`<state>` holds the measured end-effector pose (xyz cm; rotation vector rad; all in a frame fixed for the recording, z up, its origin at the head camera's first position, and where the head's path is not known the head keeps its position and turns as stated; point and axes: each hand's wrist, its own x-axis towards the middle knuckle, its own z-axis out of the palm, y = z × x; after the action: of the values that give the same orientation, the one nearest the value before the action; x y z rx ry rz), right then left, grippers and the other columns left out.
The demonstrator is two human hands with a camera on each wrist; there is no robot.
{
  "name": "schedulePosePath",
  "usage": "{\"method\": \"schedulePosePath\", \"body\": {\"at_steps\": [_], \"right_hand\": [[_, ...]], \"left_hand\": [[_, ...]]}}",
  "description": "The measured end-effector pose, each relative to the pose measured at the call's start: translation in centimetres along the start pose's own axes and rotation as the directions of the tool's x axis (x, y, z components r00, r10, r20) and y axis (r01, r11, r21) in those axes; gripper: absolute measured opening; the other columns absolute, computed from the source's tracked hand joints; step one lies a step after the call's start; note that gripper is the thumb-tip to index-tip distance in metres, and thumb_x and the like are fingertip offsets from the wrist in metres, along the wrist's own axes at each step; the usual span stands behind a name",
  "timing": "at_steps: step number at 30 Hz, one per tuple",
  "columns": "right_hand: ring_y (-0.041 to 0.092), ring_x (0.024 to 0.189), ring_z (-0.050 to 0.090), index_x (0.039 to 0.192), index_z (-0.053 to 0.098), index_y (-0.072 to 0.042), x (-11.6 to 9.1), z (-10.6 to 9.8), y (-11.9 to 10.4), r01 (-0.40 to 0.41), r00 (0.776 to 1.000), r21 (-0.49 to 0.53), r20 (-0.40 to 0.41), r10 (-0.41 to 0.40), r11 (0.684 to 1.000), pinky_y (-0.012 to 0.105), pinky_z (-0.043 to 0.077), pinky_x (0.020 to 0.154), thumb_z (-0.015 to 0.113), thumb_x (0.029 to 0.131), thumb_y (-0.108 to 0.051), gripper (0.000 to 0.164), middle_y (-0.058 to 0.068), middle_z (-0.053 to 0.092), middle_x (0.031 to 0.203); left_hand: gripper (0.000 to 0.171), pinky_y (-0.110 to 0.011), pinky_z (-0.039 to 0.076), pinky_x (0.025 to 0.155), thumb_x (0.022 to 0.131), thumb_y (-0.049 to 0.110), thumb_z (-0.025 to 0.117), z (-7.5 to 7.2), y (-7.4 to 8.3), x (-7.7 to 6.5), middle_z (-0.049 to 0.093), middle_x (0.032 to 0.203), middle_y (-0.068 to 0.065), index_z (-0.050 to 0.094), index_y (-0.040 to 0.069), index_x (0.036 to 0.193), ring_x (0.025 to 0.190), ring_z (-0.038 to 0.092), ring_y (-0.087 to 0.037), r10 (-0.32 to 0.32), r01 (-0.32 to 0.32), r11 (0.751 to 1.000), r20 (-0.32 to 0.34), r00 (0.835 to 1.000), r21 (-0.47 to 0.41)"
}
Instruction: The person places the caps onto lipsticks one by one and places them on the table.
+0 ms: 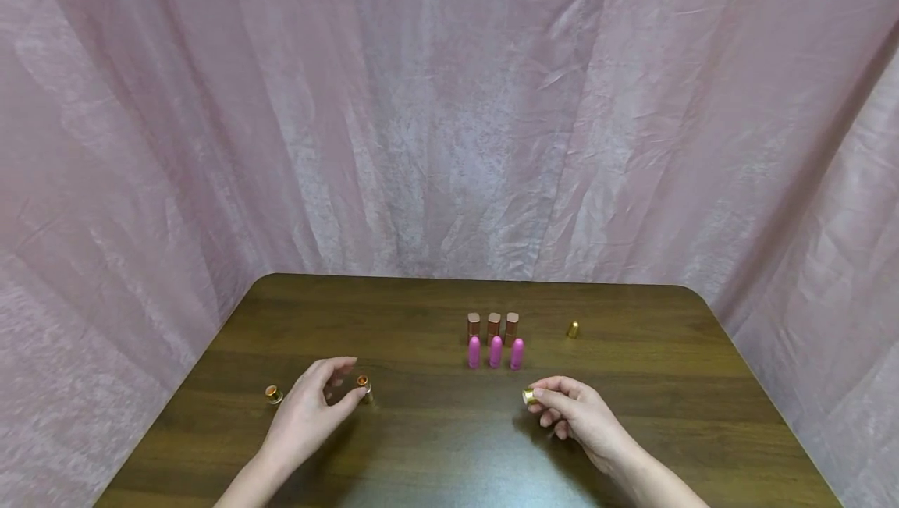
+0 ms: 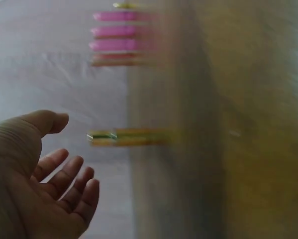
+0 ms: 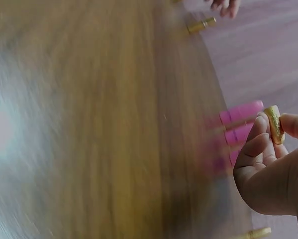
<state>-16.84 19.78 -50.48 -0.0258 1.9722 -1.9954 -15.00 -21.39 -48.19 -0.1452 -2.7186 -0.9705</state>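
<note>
In the head view, my right hand (image 1: pixel 579 418) pinches a small gold cap (image 1: pixel 529 396) between thumb and fingers, off the tabletop. The right wrist view shows this cap (image 3: pixel 274 124) with a textured gold side. A slim gold lipstick tube (image 1: pixel 366 394) with an orange-toned top stands upright near my left hand (image 1: pixel 312 406). My left thumb and fingers are spread apart beside that tube. The left wrist view shows a gap between the fingers and the tube (image 2: pixel 124 137). Left of this hand stands another gold lipstick tube (image 1: pixel 274 395).
Three bright pink tubes (image 1: pixel 495 353) stand in a row mid-table. Three rose-brown square lipsticks (image 1: pixel 494 325) stand just behind them. Farther right is a small gold piece with a rounded top (image 1: pixel 573 329). Pink curtains (image 1: pixel 449 118) hang around the brown wooden table (image 1: pixel 435 445).
</note>
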Motion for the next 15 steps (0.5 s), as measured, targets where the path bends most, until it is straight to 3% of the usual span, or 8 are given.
{"method": "schedulePosePath", "body": {"at_steps": [3, 6, 15], "right_hand": [[0.01, 0.071, 0.059, 0.117, 0.062, 0.001, -0.2, 0.7, 0.3, -0.012, 0.999, 0.03, 0.03, 0.011, 0.999, 0.02, 0.044, 0.055, 0.068, 0.099, -0.022, 0.03, 0.005, 0.071, 0.093], [0.009, 0.071, 0.058, 0.118, 0.063, 0.0, -0.3, 1.1, 0.6, -0.023, 0.999, 0.061, 0.041, 0.021, 0.998, 0.02, 0.043, 0.054, 0.067, 0.099, -0.022, 0.029, 0.004, 0.071, 0.093], [0.007, 0.071, 0.056, 0.112, 0.064, -0.008, -0.4, 1.6, 1.1, -0.073, 0.997, 0.229, 0.029, 0.069, 0.971, 0.02, 0.042, 0.057, 0.065, 0.1, -0.019, 0.016, 0.0, 0.071, 0.095]], "left_hand": [[0.046, -0.039, 0.051, 0.088, 0.088, 0.034, 0.082, 0.6, -1.3, 0.1, 0.064, 0.119, 0.001, 0.066, 0.015, 0.127, 0.102, 0.06, -0.015, -0.109, 0.113, 0.993, 0.085, 0.99, -0.041], [0.044, -0.039, 0.049, 0.087, 0.087, 0.033, 0.082, 1.3, -2.2, 0.3, 0.065, 0.118, 0.002, 0.066, 0.015, 0.124, 0.101, 0.06, -0.014, -0.165, 0.172, 0.984, 0.132, 0.977, -0.042], [0.031, -0.036, 0.048, 0.079, 0.084, 0.024, 0.084, 2.7, -2.5, 1.0, 0.067, 0.1, 0.007, 0.069, 0.018, 0.11, 0.088, 0.059, -0.012, -0.173, 0.18, 0.983, 0.134, 0.976, -0.038]]}}
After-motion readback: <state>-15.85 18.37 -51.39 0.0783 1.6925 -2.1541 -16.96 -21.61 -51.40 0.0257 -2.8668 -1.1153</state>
